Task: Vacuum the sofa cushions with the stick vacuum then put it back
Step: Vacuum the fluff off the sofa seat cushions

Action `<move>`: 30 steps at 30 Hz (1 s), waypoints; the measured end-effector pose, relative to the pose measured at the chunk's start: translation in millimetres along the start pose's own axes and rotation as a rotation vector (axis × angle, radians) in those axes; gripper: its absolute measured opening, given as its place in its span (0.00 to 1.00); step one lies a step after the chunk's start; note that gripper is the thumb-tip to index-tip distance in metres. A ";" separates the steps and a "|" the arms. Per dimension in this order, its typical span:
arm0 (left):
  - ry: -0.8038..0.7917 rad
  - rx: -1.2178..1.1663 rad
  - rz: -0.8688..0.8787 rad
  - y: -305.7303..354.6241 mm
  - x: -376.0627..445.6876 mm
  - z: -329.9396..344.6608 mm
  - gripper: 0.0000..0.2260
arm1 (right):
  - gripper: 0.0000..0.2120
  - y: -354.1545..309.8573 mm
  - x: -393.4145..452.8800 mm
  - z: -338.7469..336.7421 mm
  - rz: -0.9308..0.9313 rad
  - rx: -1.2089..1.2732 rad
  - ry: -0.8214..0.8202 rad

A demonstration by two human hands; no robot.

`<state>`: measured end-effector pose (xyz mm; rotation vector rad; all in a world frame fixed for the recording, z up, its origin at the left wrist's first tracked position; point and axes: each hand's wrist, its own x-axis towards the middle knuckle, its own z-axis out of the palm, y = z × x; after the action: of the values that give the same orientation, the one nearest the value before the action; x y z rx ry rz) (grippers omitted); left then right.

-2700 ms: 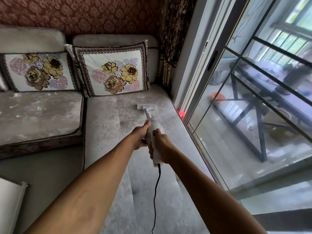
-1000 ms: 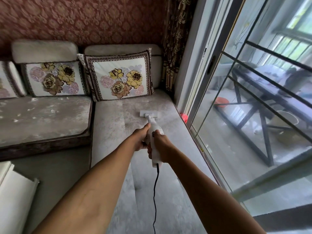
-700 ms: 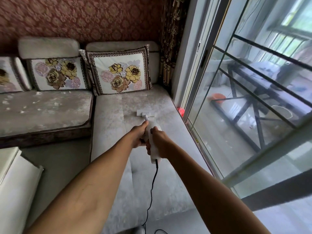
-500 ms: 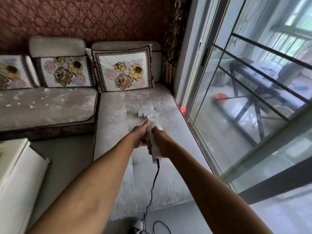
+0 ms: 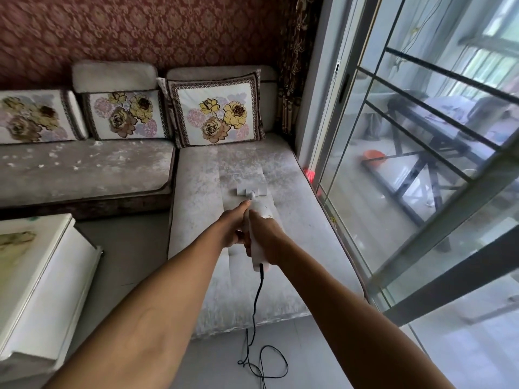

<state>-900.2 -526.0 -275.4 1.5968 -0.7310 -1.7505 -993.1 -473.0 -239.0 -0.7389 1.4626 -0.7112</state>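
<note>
Both hands on the white vacuum [image 5: 259, 234], arms stretched out over the chaise cushion [image 5: 292, 220]. Right hand [image 5: 265, 238] curled round the body; left hand [image 5: 234, 227] grips its left side, fingers wrapped. Nozzle [image 5: 252, 189] flat on the cushion, mid-seat, well short of the flowered pillow [image 5: 217, 113]. Black cord [image 5: 257, 299] trails off the cushion's front edge, looping on the floor [image 5: 224, 360]. White scraps litter the neighbouring seat [image 5: 84, 175].

The grey sofa [image 5: 196, 197] runs along the wall and turns into a long chaise. Three floral pillows [image 5: 216, 110] stand against its backrest. White scraps [image 5: 56, 161] dot the left seat cushion. The vacuum's flat head [image 5: 251, 189] rests on the chaise, and its black cord [image 5: 261, 357] coils on the floor [image 5: 134, 248].
</note>
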 end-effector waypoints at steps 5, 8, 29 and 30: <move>0.031 -0.048 0.041 -11.3 -15.8 -19.3 0.25 | 0.21 12.8 -25.0 13.3 -0.084 -0.057 -0.002; 0.040 -0.073 0.056 -20.1 -28.4 -42.3 0.23 | 0.23 18.8 -41.7 33.1 -0.081 -0.060 -0.029; 0.245 -0.270 0.159 -53.9 -131.7 -292.3 0.23 | 0.31 61.2 -106.7 270.0 -0.149 -0.139 -0.213; 0.256 -0.286 0.164 -53.6 -133.2 -301.3 0.24 | 0.31 60.5 -106.3 279.3 -0.156 -0.149 -0.213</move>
<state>-599.4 -382.0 -263.4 1.4828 -0.4518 -1.4278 -714.5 -349.3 -229.7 -1.0216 1.2822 -0.6248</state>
